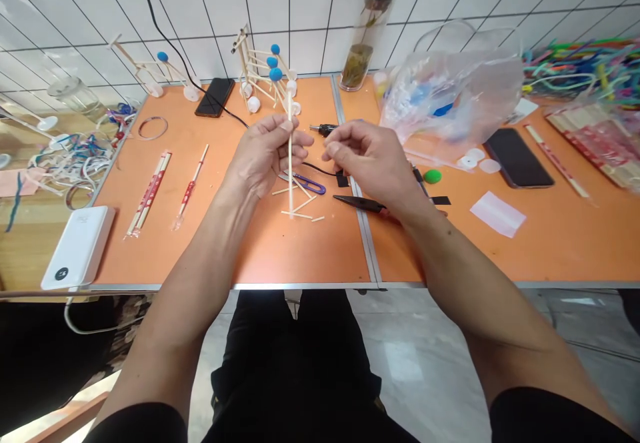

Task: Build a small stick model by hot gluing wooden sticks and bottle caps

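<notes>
The person's left hand (263, 153) is closing around a thin wooden stick (290, 163), holding it almost upright between the thumb and the fingers, above an orange table top (320, 256). The right hand (367, 163) is hanging just beside the stick with its fingers bent and pinching together, but the picture is a little blurred there, so I cannot tell if this hand has hold of something small. Below the hands, short wooden sticks (295, 201) are lying across each other on the table, near a blue paper clip (307, 185). A black pointed cutting tool (359, 203) is lying partly under the right hand, and a small black corded tool (323, 129) is resting just behind the stick. Farther back, stick models with blue balls and white bottle caps (263, 69) are standing near a black phone (215, 96). On the right side, a clear plastic bag (450, 89) is sitting on the table, and a green bottle cap (433, 176) is lying near the right hand.
</notes>
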The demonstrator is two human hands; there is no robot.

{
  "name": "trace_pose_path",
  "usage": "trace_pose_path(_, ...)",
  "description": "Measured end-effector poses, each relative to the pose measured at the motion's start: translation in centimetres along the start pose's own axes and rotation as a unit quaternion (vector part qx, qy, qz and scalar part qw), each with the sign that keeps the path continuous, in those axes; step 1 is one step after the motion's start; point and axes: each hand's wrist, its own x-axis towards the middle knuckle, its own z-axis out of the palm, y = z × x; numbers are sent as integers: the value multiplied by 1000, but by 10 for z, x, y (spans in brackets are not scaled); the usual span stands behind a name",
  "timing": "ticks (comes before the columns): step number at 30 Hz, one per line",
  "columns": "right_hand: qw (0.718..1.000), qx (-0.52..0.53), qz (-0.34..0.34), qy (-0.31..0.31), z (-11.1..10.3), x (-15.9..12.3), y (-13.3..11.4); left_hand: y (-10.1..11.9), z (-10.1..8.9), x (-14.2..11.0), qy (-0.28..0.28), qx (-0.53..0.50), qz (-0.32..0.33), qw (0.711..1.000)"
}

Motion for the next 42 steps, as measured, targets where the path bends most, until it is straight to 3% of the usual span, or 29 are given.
trace_pose_path(3,995,17,27,-90,8,-9,0,-4,2,1,43,-19,33,998)
trace_pose_path(5,993,22,40,-107,11,-12,-1,-9,4,1,52,-30,45,997)
trace_pose_path(12,996,-22,36,-84,10,-10,2,-15,12,1,59,9,9,998)
trace_pose_path(16,998,-56,25,-25,4,-5,8,-5,4,-2,64,99,61,991)
trace_pose_path(19,998,-57,25,32,-4,0,13,1,-4,-8,53,268,102,956)
trace_pose_path(23,997,-51,12,56,-10,6,20,-6,2,-21,-37,518,45,853)
trace_pose_path(26,996,-60,10,65,-12,8,21,-20,13,-28,-60,594,50,801)
trace_pose_path(33,996,-63,7,61,-14,6,14,-30,23,-29,-85,682,27,726)
trace_pose_path(42,996,-64,-13,61,-14,7,18,-32,23,-26,-95,687,11,721)
